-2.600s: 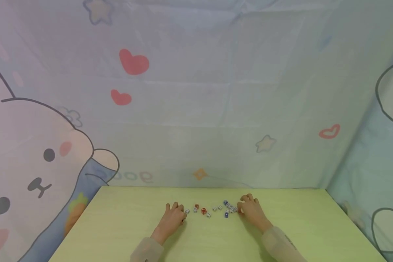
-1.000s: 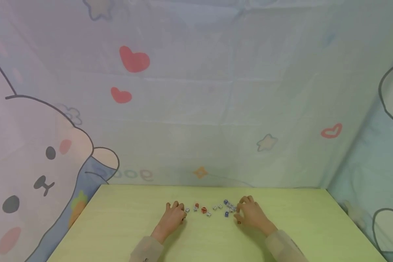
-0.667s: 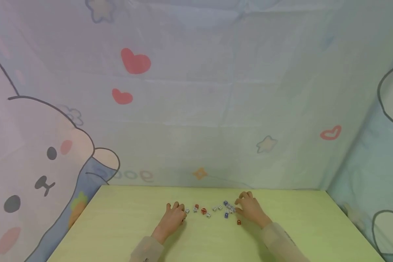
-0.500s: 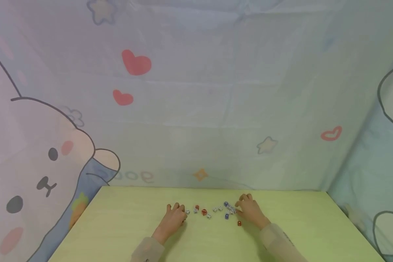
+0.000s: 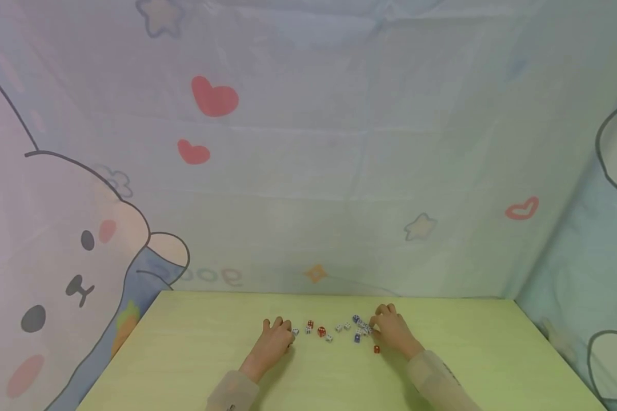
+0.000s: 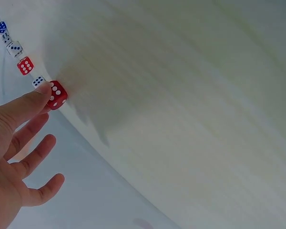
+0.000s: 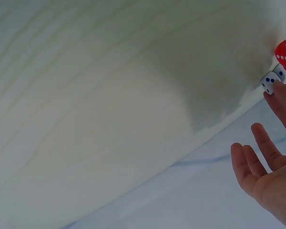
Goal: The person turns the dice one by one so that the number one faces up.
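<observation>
My left hand (image 5: 271, 345) pinches a red die (image 6: 58, 97) with white pips between thumb and forefinger, its other fingers spread. My right hand (image 5: 397, 334) is at the right end of a cluster of dice. Its thumb and forefinger pinch a white die (image 7: 268, 83) with blue pips; the other fingers stick out loosely. Another red die (image 5: 377, 349) lies apart, on the near side of the right hand. Between the hands lie a red die (image 5: 321, 331), a white die (image 5: 329, 338) and a blue die (image 5: 357, 338).
A pale yellow-green table (image 5: 195, 342) carries several more red, white and blue dice in a loose row. Behind it hangs a printed cloth (image 5: 308, 171) with hearts, stars and a cartoon animal.
My right hand drew a red die out of the cluster toward the near side and let go of it. It then moved back to a white die. My left hand stayed in place.
</observation>
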Tool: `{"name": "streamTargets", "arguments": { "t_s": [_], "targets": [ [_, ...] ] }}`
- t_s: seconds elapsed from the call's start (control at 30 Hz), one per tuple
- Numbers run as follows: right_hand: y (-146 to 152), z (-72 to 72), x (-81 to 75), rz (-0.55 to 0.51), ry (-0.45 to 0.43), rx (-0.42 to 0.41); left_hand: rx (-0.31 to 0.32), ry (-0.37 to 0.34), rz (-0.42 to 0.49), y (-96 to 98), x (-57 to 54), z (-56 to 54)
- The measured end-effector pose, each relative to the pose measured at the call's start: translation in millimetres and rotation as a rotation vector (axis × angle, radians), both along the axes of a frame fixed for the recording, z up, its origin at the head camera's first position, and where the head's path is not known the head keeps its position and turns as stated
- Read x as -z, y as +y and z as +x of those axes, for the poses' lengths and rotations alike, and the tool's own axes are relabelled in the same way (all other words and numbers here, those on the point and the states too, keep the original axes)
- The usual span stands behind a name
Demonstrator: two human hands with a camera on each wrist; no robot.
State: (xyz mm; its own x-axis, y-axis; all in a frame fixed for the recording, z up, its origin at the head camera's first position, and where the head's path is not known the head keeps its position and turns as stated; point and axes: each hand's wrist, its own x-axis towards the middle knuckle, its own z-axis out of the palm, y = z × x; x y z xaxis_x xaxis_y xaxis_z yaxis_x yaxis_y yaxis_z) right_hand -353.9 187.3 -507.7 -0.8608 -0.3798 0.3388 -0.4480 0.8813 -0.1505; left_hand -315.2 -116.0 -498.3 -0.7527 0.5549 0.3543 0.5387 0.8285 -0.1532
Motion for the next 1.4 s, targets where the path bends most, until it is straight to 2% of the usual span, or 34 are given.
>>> {"name": "streamTargets", "arguments": {
  "t_s": [0.3, 0.63, 0.87, 1.13, 1.4],
  "targets": [
    [1.0, 2.9, -1.4, -0.013, -0.034, 0.012, -0.003, 0.031, -0.016, 0.4, 1.1, -0.5],
    [1.0, 6.2, -3.0, -0.003, -0.063, 0.008, -0.013, -0.001, -0.022, 1.3, 2.1, -0.5],
    [3.1, 7.7, -5.3, -0.051, -0.074, 0.005, -0.010, 0.027, -0.027, 2.2, 0.1, 0.4],
    [2.1, 8.4, -5.0, -0.057, -0.104, -0.003, -0.013, 0.034, -0.038, 2.0, -0.1, -0.4],
    [-2.1, 7.3, -3.7, -0.040, -0.077, -0.047, -0.010, 0.029, -0.033, 2.7, 0.5, -0.5]
  ]
}}
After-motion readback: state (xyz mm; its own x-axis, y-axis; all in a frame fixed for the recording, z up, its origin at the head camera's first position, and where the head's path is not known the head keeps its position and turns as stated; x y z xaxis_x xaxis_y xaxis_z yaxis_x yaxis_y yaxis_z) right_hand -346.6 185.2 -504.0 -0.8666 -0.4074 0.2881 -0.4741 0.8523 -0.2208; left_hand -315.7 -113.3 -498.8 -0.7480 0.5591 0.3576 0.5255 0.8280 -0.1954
